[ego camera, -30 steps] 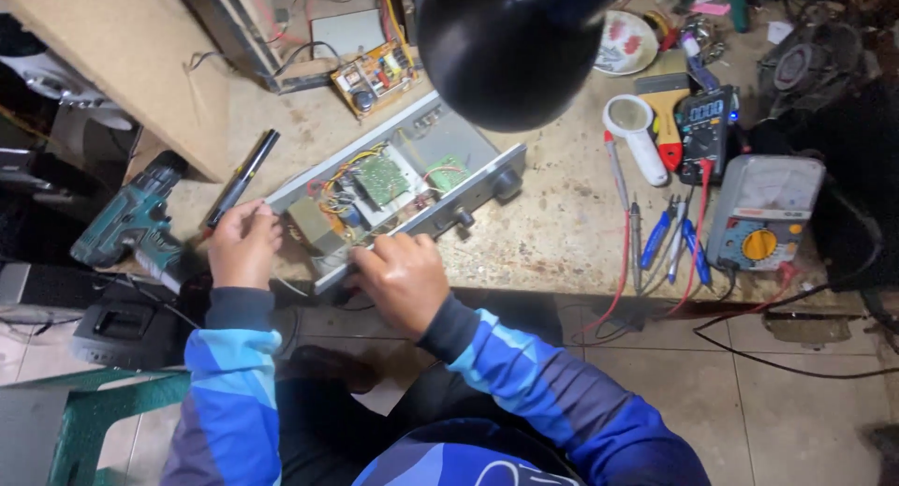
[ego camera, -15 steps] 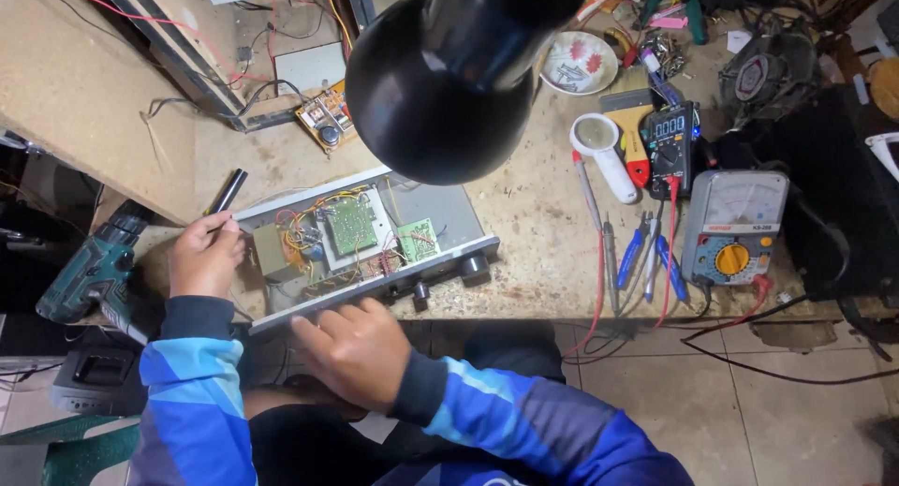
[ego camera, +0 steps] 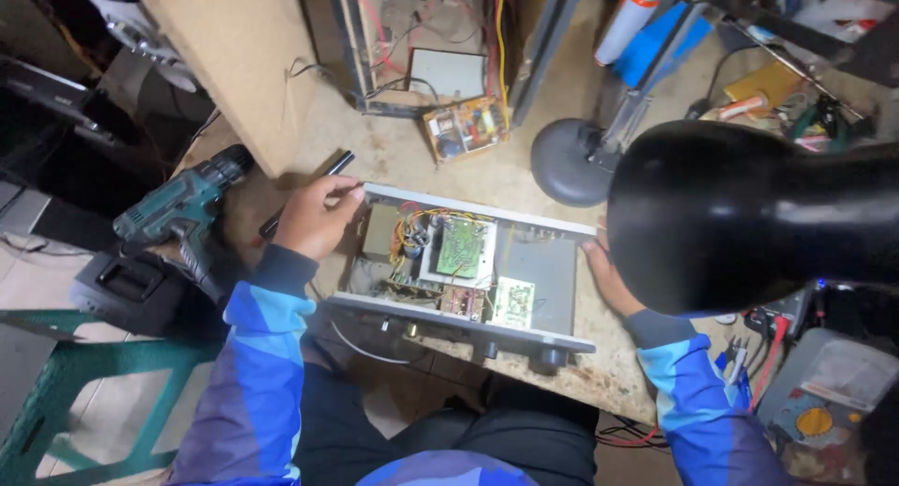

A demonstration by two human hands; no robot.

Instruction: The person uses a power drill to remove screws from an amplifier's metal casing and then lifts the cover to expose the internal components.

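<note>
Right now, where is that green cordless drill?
In the head view, the green cordless drill lies at the workbench's left edge, just left of the person's left hand and the opened amplifier chassis.

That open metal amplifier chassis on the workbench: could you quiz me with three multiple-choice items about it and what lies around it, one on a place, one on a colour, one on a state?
1. Where does the teal cordless drill lie relative to the open grey metal amplifier chassis?
A. left of it
B. on top of it
C. right of it

2. What colour is the largest circuit board inside the chassis?
A. red
B. green
C. white

3. What state is the chassis in?
A. lid shut
C. wrapped in plastic
B. top open, wiring and boards showing

Answers:
1 A, the drill rests at the bench's left edge, beyond the left hand.
2 B, the board shows green among yellow and orange wires.
3 B, the insides are bare, with the right hand at the chassis's right end.
</note>
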